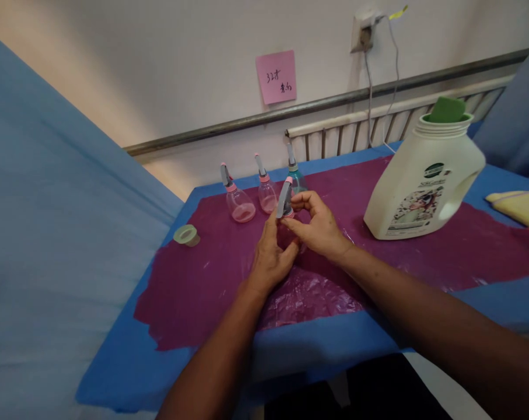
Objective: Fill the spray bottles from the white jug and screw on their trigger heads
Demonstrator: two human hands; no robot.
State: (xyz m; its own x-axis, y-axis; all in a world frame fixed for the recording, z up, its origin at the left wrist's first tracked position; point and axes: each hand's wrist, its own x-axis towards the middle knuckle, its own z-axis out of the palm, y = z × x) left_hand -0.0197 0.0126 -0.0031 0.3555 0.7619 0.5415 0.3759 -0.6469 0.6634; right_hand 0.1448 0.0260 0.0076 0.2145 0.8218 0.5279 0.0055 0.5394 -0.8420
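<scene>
My left hand and my right hand are closed together around a small clear bottle with a grey nozzle and pink collar, held upright over the purple plastic sheet. The bottle's body is mostly hidden behind my fingers. My right fingers pinch near the collar; my left hand wraps the lower part. Behind it stand three similar small bottles: two pinkish ones and a teal one.
A large white detergent jug with a green open top stands at the right. A pale green cap lies at the left of the sheet. Yellow cloth is at the far right. A blue table cover, a pink sticky note on the wall.
</scene>
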